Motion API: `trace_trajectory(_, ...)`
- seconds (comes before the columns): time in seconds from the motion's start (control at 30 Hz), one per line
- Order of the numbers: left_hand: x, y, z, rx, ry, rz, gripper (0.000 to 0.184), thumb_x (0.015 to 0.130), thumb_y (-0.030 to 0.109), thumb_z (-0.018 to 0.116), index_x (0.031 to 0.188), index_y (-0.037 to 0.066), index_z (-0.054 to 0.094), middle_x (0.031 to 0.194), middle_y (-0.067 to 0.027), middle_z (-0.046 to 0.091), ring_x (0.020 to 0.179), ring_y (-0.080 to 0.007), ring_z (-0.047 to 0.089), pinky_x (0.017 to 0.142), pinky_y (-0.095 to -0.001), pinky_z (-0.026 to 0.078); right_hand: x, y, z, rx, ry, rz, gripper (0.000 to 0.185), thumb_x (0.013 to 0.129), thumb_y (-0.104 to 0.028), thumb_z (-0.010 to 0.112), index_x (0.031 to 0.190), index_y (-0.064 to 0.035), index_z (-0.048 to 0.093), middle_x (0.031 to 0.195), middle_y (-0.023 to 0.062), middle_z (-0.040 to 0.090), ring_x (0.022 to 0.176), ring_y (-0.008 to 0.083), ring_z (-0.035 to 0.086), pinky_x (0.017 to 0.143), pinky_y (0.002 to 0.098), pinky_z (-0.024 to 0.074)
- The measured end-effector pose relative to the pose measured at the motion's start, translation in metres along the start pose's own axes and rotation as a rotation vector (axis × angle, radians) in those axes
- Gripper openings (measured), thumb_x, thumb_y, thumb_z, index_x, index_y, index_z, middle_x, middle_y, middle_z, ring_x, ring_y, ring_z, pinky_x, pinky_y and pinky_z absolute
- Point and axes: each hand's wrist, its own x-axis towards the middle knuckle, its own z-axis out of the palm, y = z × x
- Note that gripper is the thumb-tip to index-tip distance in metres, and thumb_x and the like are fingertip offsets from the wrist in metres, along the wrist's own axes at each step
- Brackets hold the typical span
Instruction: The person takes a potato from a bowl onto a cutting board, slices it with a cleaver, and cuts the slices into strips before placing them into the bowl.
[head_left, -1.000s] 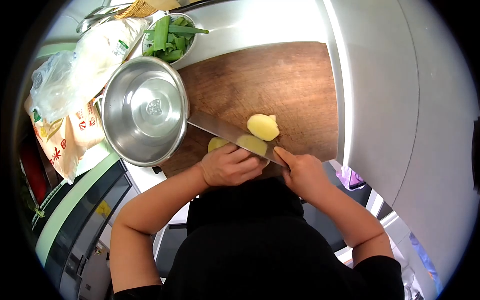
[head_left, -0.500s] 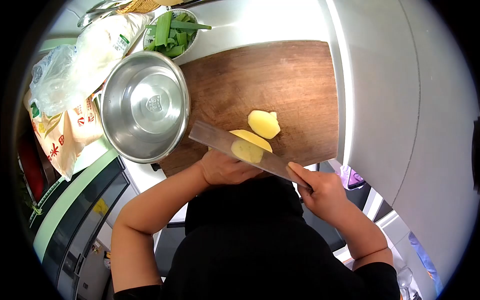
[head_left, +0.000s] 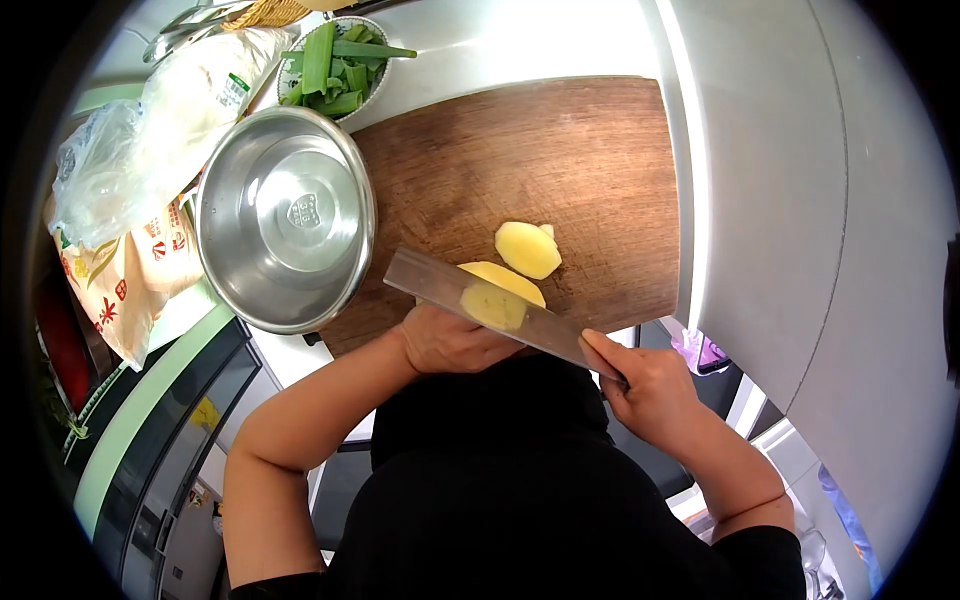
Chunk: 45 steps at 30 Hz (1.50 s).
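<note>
Head view, contents as follows.

Item: one broad-bladed knife (head_left: 425, 276), gripped in the right hand (head_left: 650, 385). One digit is laid against the blade beside the handle; the other fingers are curled together around the handle, which is mostly covered. The blade is slanted across the lower part of the board.

Item: left hand (head_left: 450, 340), placed on the body side of the blade, bent at the wrist. Its fingers are partly hidden by the blade; whether anything is pinched by them cannot be told.

Item: one large yellow piece (head_left: 508, 278), pale and smooth, partly covered by the blade and shown along its upper edge. A yellow oval patch is also seen on the blade; whether it is a slice or a reflection cannot be told.

Item: one cut yellow piece (head_left: 527, 250), laid on the board beyond the knife, with a small bit showing at its upper right edge.

Item: one wooden cutting board (head_left: 540, 150), dark-grained, set on a white counter (head_left: 480, 50).

Item: one steel bowl (head_left: 305, 210), placed at the board's left edge. Above it, one small patterned bowl (head_left: 384, 82), filled with cut green leaves (head_left: 318, 60). To the left, one clear plastic bag (head_left: 95, 180) and one printed bag (head_left: 120, 290).
</note>
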Motion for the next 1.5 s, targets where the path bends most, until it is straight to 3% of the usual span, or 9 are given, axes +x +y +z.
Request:
trace_trajectory(0.3, -0.003, 0.000, 0.006, 0.063, 0.030, 0.037, 0.017, 0.073, 0.022, 0.065, 0.088, 0.016, 0.069, 0.093, 0.0038, 0.059, 0.089, -0.0141, 0.059, 0.072, -0.0286, 0.049, 0.017, 0.005, 0.014, -0.060, 0.011, -0.006, 0.034, 0.075, -0.006, 0.064, 0.109, -0.0033, 0.058, 0.063, 0.0147, 0.061, 0.056, 0.0319, 0.060, 0.051, 0.0407, 0.0484)
trace_trajectory(0.57, -0.001, -0.002, 0.007, 0.139, 0.080, 0.080, 0.019, 0.072, 0.018, 0.061, 0.090, 0.015, 0.067, 0.083, 0.0063, 0.050, 0.077, -0.0074, 0.052, 0.061, -0.0221, 0.039, 0.039, 0.025, 0.036, -0.021, 0.026, -0.008, 0.037, 0.073, -0.007, 0.066, 0.109, -0.0060, 0.058, 0.069, 0.0151, 0.062, 0.062, 0.0342, 0.061, 0.054, 0.0422, 0.0489)
trace_trajectory(0.8, -0.005, 0.000, 0.006, 0.055, 0.053, 0.067, 0.019, 0.077, 0.022, 0.059, 0.093, 0.015, 0.067, 0.094, 0.0045, 0.056, 0.087, -0.0118, 0.057, 0.071, -0.0274, 0.047, 0.010, -0.002, 0.002, 0.058, 0.006, -0.032, 0.042, 0.073, -0.004, 0.066, 0.114, -0.0062, 0.057, 0.069, 0.0118, 0.062, 0.060, 0.0299, 0.061, 0.052, 0.0378, 0.0479)
trace_trajectory(0.9, -0.005, 0.001, 0.007, -0.051, 0.020, -0.067, 0.015, 0.077, 0.023, 0.061, 0.089, 0.016, 0.067, 0.101, 0.0012, 0.059, 0.094, -0.0172, 0.058, 0.079, -0.0337, 0.048, 0.005, -0.003, 0.001, 0.021, 0.035, -0.049, 0.043, 0.073, -0.004, 0.065, 0.115, -0.0059, 0.057, 0.069, 0.0111, 0.063, 0.058, 0.0286, 0.061, 0.051, 0.0374, 0.0476)
trace_trajectory(1.0, -0.008, 0.002, 0.008, 0.031, 0.088, -0.010, 0.016, 0.077, 0.021, 0.061, 0.090, 0.016, 0.068, 0.100, 0.0015, 0.059, 0.096, -0.0176, 0.058, 0.079, -0.0345, 0.049, 0.002, -0.001, 0.003, -0.005, 0.012, -0.017, 0.043, 0.073, -0.004, 0.065, 0.115, -0.0061, 0.057, 0.069, 0.0104, 0.063, 0.058, 0.0277, 0.061, 0.050, 0.0372, 0.0474)
trace_trajectory(1.5, -0.012, 0.001, 0.008, 0.083, 0.036, 0.078, 0.020, 0.075, 0.023, 0.064, 0.093, 0.016, 0.069, 0.100, 0.0020, 0.060, 0.094, -0.0203, 0.060, 0.079, -0.0381, 0.051, -0.007, 0.007, 0.009, -0.102, 0.014, 0.007, 0.043, 0.072, -0.005, 0.065, 0.115, -0.0061, 0.057, 0.065, 0.0092, 0.061, 0.057, 0.0282, 0.060, 0.051, 0.0370, 0.0485)
